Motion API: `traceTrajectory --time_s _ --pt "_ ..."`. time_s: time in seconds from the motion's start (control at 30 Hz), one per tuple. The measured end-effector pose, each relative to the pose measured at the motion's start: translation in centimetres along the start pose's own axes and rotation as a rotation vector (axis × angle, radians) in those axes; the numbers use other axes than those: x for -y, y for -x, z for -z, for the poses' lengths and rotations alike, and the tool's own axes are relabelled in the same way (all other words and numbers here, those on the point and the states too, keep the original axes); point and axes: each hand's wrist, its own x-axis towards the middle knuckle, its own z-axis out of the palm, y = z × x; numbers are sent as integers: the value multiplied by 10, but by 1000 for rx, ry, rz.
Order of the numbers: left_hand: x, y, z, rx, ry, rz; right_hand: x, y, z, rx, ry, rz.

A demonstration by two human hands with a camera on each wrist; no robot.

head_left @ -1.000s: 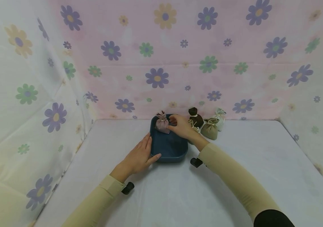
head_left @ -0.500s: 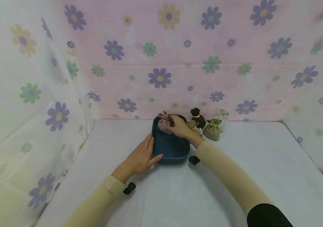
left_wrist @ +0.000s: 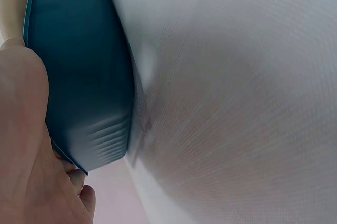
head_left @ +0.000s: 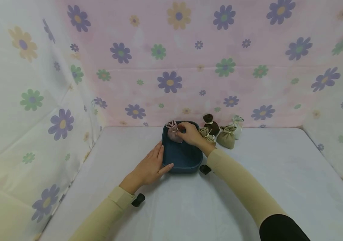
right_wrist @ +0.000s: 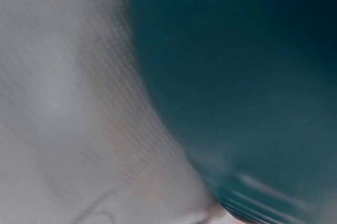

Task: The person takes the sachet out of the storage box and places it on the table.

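A dark blue plastic bin [head_left: 181, 159] stands on the white-covered table, its ribbed outer side showing in the left wrist view. In its far left corner sits a dusty-pink drawstring pouch [head_left: 172, 134] with a gathered top. Thumb and fingertips of my right hand [head_left: 191, 135] pinch the right side of this pouch, over the bin. My left hand [head_left: 148, 168] rests against the bin's left side with straight fingers, its thumb over the near rim. From the right wrist only the bin's outer wall [right_wrist: 237, 103] and table cloth appear; the right fingers are out of sight.
Right of the bin stand several tied pouches: a dark brown one [head_left: 211, 127], an olive one [head_left: 226, 138], a pale green one [head_left: 237, 125] and a khaki one [head_left: 206, 134] partly behind the right wrist. A flowered curtain [head_left: 171, 97] closes off the back.
The pink pouch's gathered top has tipped slightly left and sits lower, with the right fingers still at its side. The left hand keeps its place on the bin. The head view has shifted slightly.
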Motion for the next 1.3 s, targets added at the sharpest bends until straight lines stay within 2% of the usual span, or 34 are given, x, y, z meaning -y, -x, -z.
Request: traceTrajectory --time_s 0.1,0.47,0.73,0.93,1.13,1.3 --pt "0 -1 -1 -15 9 -7 1 1 1 -12 -2 5" --pt "-1 -4 -2 14 -2 8 -2 3 1 -47 5 65" --pt "-2 1 2 27 0 21 10 12 7 -38 -31 102" --pt "-1 0 2 33 -3 25 25 29 21 -56 -90 117" --pt "1 -1 -3 11 22 17 34 50 43 -44 -150 135" --pt "1 -2 -3 13 21 19 35 66 64 -62 -138 145"
